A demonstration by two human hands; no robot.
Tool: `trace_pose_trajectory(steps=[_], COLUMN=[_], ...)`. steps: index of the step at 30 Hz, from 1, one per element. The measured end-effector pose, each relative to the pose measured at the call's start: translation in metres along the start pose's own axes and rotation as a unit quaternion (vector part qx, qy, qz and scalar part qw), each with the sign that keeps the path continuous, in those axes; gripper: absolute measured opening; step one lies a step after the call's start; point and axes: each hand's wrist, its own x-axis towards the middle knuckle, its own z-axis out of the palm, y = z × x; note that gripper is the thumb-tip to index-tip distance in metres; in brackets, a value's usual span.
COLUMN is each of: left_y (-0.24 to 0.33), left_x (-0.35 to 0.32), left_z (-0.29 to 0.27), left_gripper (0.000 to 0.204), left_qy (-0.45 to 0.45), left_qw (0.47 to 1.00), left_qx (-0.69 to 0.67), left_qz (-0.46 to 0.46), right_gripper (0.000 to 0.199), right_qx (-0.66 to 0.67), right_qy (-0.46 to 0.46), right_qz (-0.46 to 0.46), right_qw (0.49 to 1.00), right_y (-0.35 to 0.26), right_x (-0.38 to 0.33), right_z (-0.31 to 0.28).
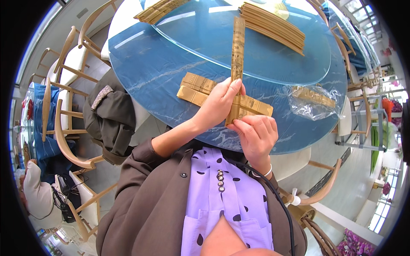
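A long, narrow gold-brown carton sleeve (238, 47) with dark print stands out from my hands over the table. My left hand (218, 102) is closed round its lower part, thumb on top. At its near end, my right hand (258, 134) pinches the sleeve between thumb and fingers. Beneath and behind my hands, several small folded gold cartons (192, 94) lie side by side on the blue table; my left hand and the sleeve hide part of them. Whether the sleeve's near end is folded or open, I cannot make out.
On the glass turntable (200, 55) lie a stack of flat gold cartons (273, 27) and another stack (161, 10). A clear plastic bag (316, 104) with gold cartons rests at the right. Wooden chairs (64, 123) surround the table; a dark coat (109, 115) hangs at the left.
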Motion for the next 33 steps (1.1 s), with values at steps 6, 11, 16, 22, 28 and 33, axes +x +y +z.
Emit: trace_pose_trajectory(steps=[6,11,16,22,28,33], left_y=[-0.011,-0.007,-0.001,0.007,0.026,0.051], left_x=[-0.001,-0.009,-0.014,-0.009,0.057,0.137], left_z=[0.002,0.004,0.003,-0.03,-0.149,-0.248], left_gripper=[0.036,0.036,0.036,0.032,0.022,0.031], left_qy=[0.017,0.021,0.012,0.003,0.185,0.235], left_qw=[1.0,1.0,1.0,0.987,0.866,0.756], left_qx=[0.003,-0.021,-0.009,0.163,0.44,0.592], left_qz=[0.022,0.005,-0.017,0.009,0.152,0.153], right_gripper=[0.025,0.023,0.023,0.025,0.017,0.014], right_qx=[0.014,-0.003,0.057,0.092,0.107,0.101], right_qy=[-0.006,-0.009,-0.023,-0.039,-0.03,-0.046], right_qz=[0.007,0.018,0.05,0.08,0.167,0.202], right_qw=[1.0,1.0,0.997,0.992,0.98,0.973], right_y=[0.003,0.008,0.007,0.008,0.022,0.031], right_x=[0.0,0.002,0.006,0.012,-0.008,-0.011], right_z=[0.007,0.01,0.015,0.013,0.007,-0.002])
